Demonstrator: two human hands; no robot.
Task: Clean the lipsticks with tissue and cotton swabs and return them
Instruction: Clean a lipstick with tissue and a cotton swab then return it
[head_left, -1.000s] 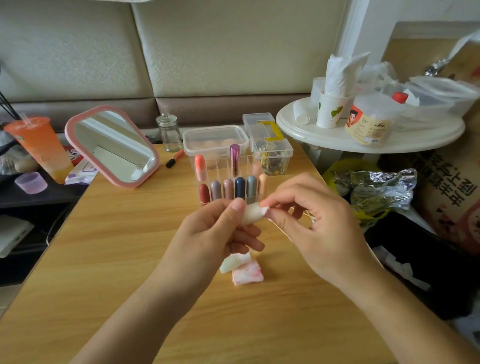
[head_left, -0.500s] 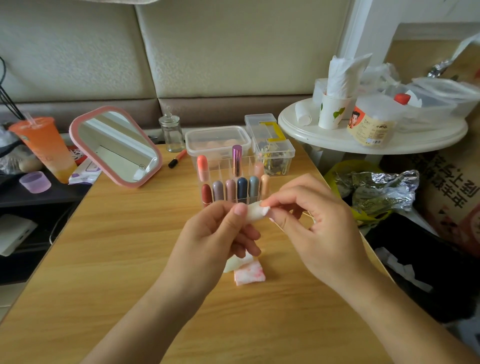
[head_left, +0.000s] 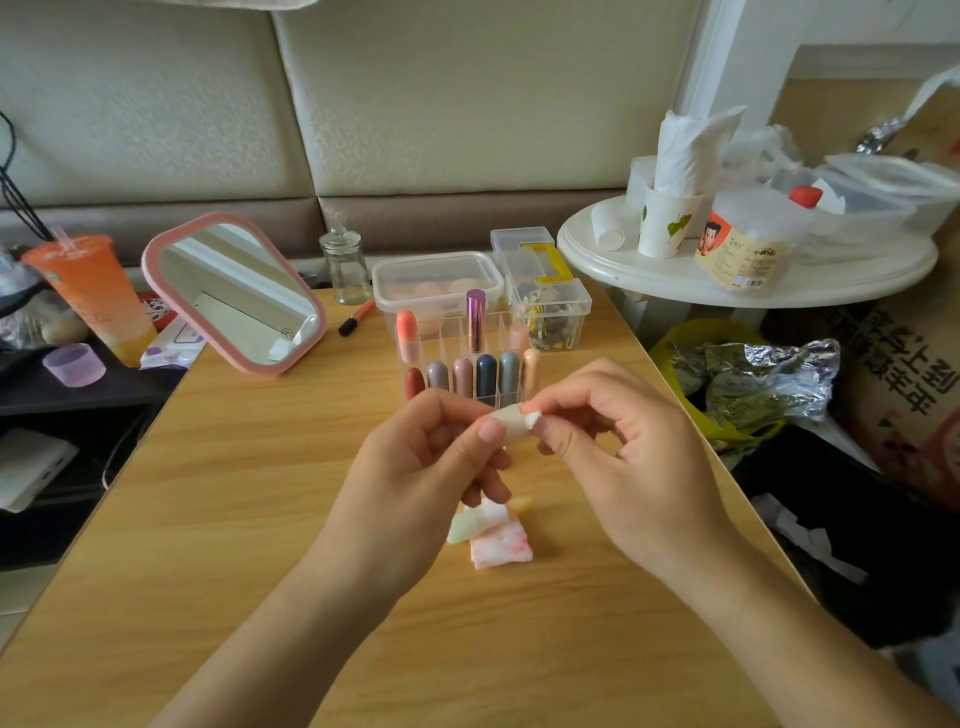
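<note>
My left hand (head_left: 426, 457) grips a small cream lipstick (head_left: 509, 423) above the middle of the wooden table (head_left: 208, 519). My right hand (head_left: 623, 447) pinches a scrap of white tissue (head_left: 533, 417) against the lipstick's right end. Below the hands lie a cream cap (head_left: 467, 525) and a folded tissue stained pink (head_left: 501, 550). Behind the hands stands a clear organizer (head_left: 457, 332) with several capped lipsticks upright in its slots.
A pink-framed mirror (head_left: 234, 291), a glass jar (head_left: 345, 267), an orange pen (head_left: 358, 317) and two clear plastic boxes (head_left: 436, 280) sit at the table's back. An orange drink cup (head_left: 91, 296) stands left. A cluttered round white side table (head_left: 649, 275) and foil bag (head_left: 753, 379) are right.
Both hands stay together on the lipstick. My right fingertips have shifted slightly at its end, with the tissue scrap now showing there.
</note>
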